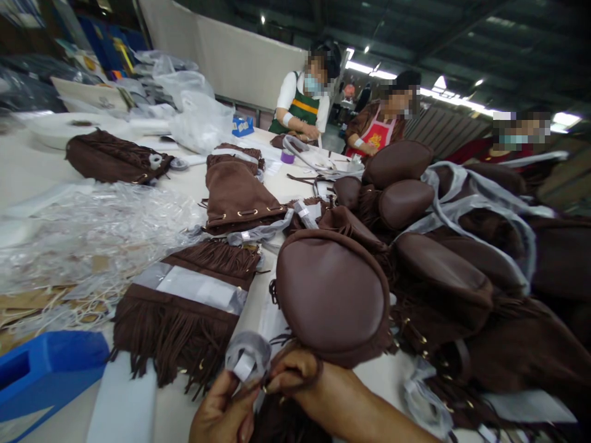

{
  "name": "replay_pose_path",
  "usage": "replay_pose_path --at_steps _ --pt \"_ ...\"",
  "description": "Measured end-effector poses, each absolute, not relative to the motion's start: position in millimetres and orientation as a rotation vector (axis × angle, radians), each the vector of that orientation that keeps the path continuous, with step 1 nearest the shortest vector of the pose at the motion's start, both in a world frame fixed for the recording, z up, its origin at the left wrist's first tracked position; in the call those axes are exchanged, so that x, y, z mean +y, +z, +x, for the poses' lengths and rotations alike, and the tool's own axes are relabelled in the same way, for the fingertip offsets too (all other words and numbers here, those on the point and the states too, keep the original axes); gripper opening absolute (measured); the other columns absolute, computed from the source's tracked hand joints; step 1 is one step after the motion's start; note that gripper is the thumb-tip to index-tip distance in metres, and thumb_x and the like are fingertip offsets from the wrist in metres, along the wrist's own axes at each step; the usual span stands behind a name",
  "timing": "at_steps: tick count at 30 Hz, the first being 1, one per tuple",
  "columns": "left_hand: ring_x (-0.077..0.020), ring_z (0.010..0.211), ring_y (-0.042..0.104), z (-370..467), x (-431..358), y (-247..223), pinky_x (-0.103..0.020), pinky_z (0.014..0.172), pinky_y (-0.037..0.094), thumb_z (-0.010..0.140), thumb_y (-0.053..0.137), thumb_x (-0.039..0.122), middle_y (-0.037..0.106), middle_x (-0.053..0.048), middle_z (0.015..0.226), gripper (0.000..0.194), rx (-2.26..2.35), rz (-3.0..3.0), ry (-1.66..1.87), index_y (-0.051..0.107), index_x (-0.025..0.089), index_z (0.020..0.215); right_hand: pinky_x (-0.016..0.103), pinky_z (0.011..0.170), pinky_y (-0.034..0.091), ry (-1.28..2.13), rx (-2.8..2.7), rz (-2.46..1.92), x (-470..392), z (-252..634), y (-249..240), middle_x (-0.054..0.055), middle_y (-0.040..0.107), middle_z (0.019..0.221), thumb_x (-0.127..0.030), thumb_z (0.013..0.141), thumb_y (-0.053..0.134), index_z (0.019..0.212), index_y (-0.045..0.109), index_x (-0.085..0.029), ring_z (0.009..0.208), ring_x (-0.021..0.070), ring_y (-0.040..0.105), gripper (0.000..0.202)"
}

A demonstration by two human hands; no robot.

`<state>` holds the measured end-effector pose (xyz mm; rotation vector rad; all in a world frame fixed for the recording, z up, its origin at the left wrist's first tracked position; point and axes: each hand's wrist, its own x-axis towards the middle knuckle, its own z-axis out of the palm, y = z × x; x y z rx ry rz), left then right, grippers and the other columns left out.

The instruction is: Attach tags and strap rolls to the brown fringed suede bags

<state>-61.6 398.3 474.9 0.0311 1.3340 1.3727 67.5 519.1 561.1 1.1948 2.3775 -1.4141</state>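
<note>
A dark brown fringed bag lies with its smooth oval base toward me, just beyond my hands. My right hand is closed with its fingers pinched on a thin brown cord, which loops over the fingers. Close beside it, my left hand pinches at the same cord; its exact grip is partly hidden. A plastic-wrapped coil with a white tag rests against the left fingertips. Below the hands is more dark brown fringe, cut off by the frame's lower edge.
A fringed bag with a clear wrap band lies left, another bag beyond it. Brown bags are heaped right. Clear plastic bags and a blue container stand left. Several co-workers work across the table.
</note>
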Motion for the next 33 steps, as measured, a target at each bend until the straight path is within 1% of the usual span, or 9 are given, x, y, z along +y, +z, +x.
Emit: replay_pose_path --at_steps 5,9,12,14,17,22,24,27,33 --pt "-0.0019 0.033 0.022 -56 405 482 -0.015 0.036 0.014 0.064 0.079 0.057 0.033 0.013 0.040 0.058 1.400 0.036 1.437 0.062 0.016 0.102 0.022 0.088 0.047 -1.341 2.601 1.099 516 66 554 0.001 0.071 0.111 -0.022 0.090 0.056 0.097 0.073 -0.024 0.102 0.0167 0.065 0.019" --pt "0.0006 0.030 0.021 -53 415 488 -0.014 0.033 0.013 0.057 0.083 0.052 0.048 0.010 0.047 0.055 1.427 -0.037 1.509 0.064 0.016 0.095 0.026 0.093 0.046 -1.204 2.620 1.156 514 64 558 0.002 0.070 0.116 -0.023 0.092 0.055 0.104 0.073 -0.024 0.106 0.0192 0.065 0.022" --pt "-0.0041 0.034 0.041 -55 422 482 -0.016 0.034 0.029 0.049 0.086 0.045 0.062 0.003 0.057 0.055 1.401 -0.093 1.544 0.067 0.015 0.090 0.024 0.093 0.045 -1.182 2.594 1.168 513 60 562 0.001 0.071 0.114 -0.021 0.091 0.057 0.105 0.073 -0.026 0.106 0.0183 0.065 0.022" --pt "-0.0115 0.051 0.060 -57 425 479 -0.019 0.047 0.045 0.049 0.087 0.040 0.069 -0.001 0.067 0.051 1.369 -0.093 1.573 0.068 0.015 0.089 0.024 0.093 0.045 -1.156 2.564 1.195 511 57 564 0.001 0.072 0.111 -0.019 0.090 0.058 0.104 0.073 -0.025 0.104 0.0185 0.066 0.022" --pt "-0.0160 0.072 0.069 -60 428 478 -0.021 0.064 0.052 0.055 0.086 0.037 0.074 -0.004 0.080 0.044 1.378 -0.036 1.576 0.067 0.015 0.089 0.028 0.092 0.046 -1.064 2.562 1.225 508 54 563 0.003 0.072 0.109 -0.022 0.091 0.055 0.106 0.072 -0.023 0.102 0.0212 0.066 0.022" --pt "-0.0057 0.044 0.054 -59 426 481 -0.017 0.046 0.042 0.065 0.080 0.040 0.073 -0.003 0.082 0.043 1.494 0.077 1.492 0.066 0.014 0.097 0.034 0.094 0.044 -0.905 2.629 1.128 509 58 542 0.007 0.069 0.107 -0.021 0.091 0.048 0.107 0.068 -0.020 0.103 0.0238 0.064 0.026" --pt "-0.0014 0.034 0.040 -56 419 479 -0.018 0.036 0.032 0.069 0.076 0.045 0.073 -0.007 0.092 0.054 1.492 0.109 1.478 0.063 0.013 0.110 0.035 0.092 0.045 -0.887 2.647 1.108 512 60 534 0.008 0.069 0.102 -0.027 0.093 0.044 0.105 0.067 -0.018 0.099 0.0243 0.063 0.027" --pt "-0.0010 0.032 0.038 -49 406 472 -0.018 0.033 0.030 0.071 0.072 0.051 0.070 -0.015 0.110 0.066 1.508 0.125 1.542 0.054 0.015 0.122 0.034 0.087 0.046 -0.951 2.661 1.094 515 58 529 0.007 0.068 0.095 -0.036 0.097 0.038 0.103 0.065 -0.018 0.092 0.0221 0.063 0.033" --pt "-0.0085 0.044 0.049 -37 400 458 -0.021 0.044 0.038 0.071 0.071 0.047 0.071 -0.005 0.082 0.035 1.648 0.194 1.423 0.065 0.016 0.086 0.036 0.087 0.047 -1.031 2.619 1.080 515 56 526 0.007 0.069 0.092 -0.038 0.096 0.039 0.099 0.066 -0.020 0.090 0.0232 0.064 0.033"
